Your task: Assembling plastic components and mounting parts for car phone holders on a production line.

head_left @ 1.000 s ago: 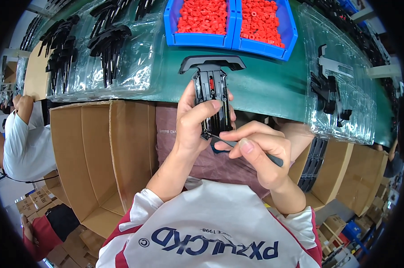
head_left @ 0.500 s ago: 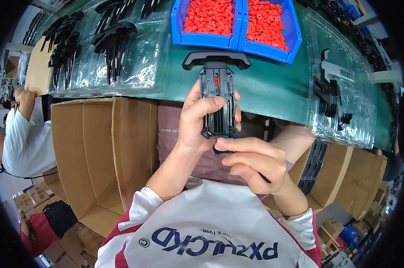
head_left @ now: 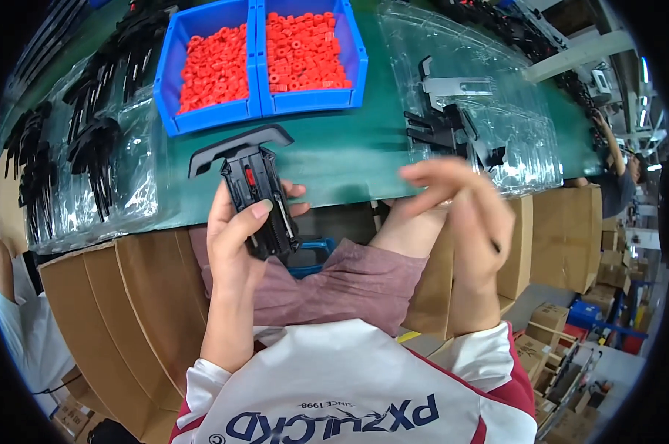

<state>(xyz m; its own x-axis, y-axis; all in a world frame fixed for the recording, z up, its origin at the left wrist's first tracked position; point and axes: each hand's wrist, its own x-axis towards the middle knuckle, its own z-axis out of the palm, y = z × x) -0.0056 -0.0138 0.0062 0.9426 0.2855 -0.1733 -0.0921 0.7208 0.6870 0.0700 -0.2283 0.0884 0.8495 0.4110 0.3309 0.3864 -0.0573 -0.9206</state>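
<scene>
My left hand (head_left: 233, 235) is closed around a black plastic bracket (head_left: 258, 191), thumb on its face. A wide curved crossbar tops the bracket, a small red piece sits in its middle channel, and ridged rails run down its lower half. My right hand (head_left: 464, 214), blurred by motion, is raised to the right, apart from the bracket. Its index finger stretches toward the clear plastic tray, while a small dark tip (head_left: 496, 246) shows at the curled fingers; what it belongs to is hidden.
Two blue bins (head_left: 254, 111) of small red parts stand on the green table (head_left: 327, 163). A clear tray (head_left: 530, 140) on the right carries black parts and a grey metal piece (head_left: 460, 86). Black parts (head_left: 94, 159) lie on plastic at left. Cardboard boxes (head_left: 120, 311) flank my legs.
My right hand has left the bracket's lower end and swung right, toward the clear tray. The view has turned right; my left hand still holds the bracket, which now leans.
</scene>
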